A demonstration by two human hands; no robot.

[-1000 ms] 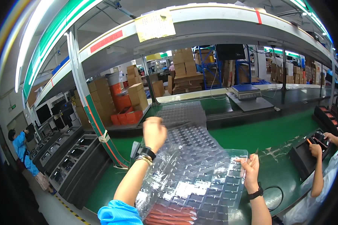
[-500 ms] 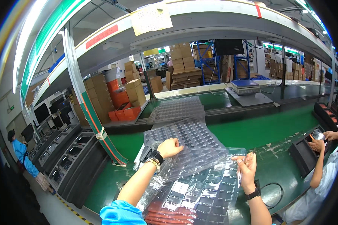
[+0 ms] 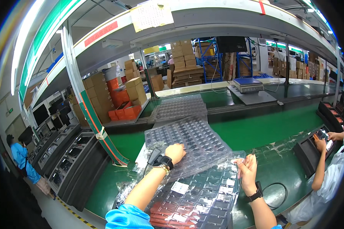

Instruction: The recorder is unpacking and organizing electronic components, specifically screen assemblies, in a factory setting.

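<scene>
1. Two hands are showing from the wearer: the left hand point(image 3: 176, 152) and the right hand point(image 3: 248, 171), each with one dark wrist strap.
2. Three clear blister trays are lying on the green surface point(image 3: 256, 131): the near tray point(image 3: 208, 194), the middle tray point(image 3: 193, 139) and the far tray point(image 3: 179, 108) (any stacked sheets are blending together).
3. One weighing scale point(image 3: 247, 84) is sitting beyond.
4. Two other people are working nearby: one in blue point(image 3: 23, 160), one at the right edge point(image 3: 326, 179).

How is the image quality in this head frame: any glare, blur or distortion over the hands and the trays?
Head view: strong fisheye, the shelf beam bows and the corners go black. Strip lights overexpose at upper left. Clear plastic tray carries pale reflections that veil its pockets. Left hand and right hand are sharp, without motion blur.
</scene>
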